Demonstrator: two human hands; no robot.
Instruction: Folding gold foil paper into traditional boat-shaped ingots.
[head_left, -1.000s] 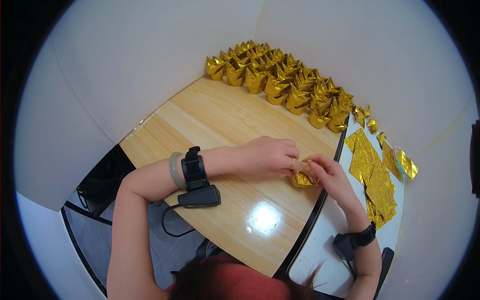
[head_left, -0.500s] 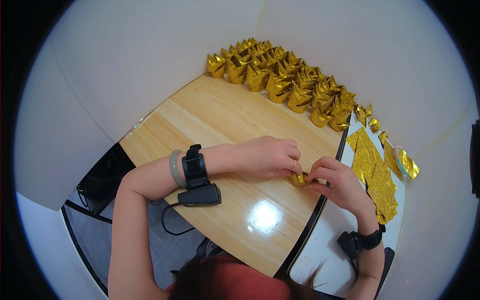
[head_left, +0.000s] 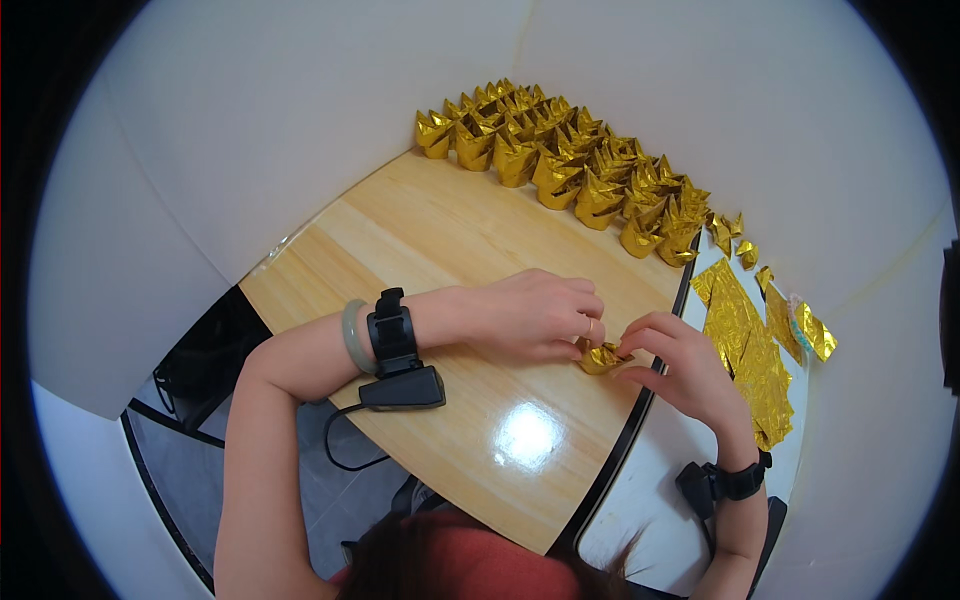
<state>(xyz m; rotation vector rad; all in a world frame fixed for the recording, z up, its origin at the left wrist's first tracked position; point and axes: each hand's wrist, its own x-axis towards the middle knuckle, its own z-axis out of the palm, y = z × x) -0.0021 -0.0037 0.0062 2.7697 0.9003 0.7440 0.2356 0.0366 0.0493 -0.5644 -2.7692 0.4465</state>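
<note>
The single view comes from a wide fisheye camera on the person's head, looking steeply down and forward over the wooden table (head_left: 430, 240), close enough that hair fills the lower edge. Both forearms enter from below (the left hand (head_left: 530, 318) and right hand (head_left: 680, 370) meet near centre). Straight edges bow toward the dark circular rim

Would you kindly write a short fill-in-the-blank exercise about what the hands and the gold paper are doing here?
1. Both hands pinch a small folded piece of ____ foil paper.
2. The left hand and the right hand work over a ____ tabletop.
3. The finished folded pieces stand in rows along the ____.
4. The flat gold sheets lie to the person's ____.

Missing words: gold; wooden; wall; right
</note>
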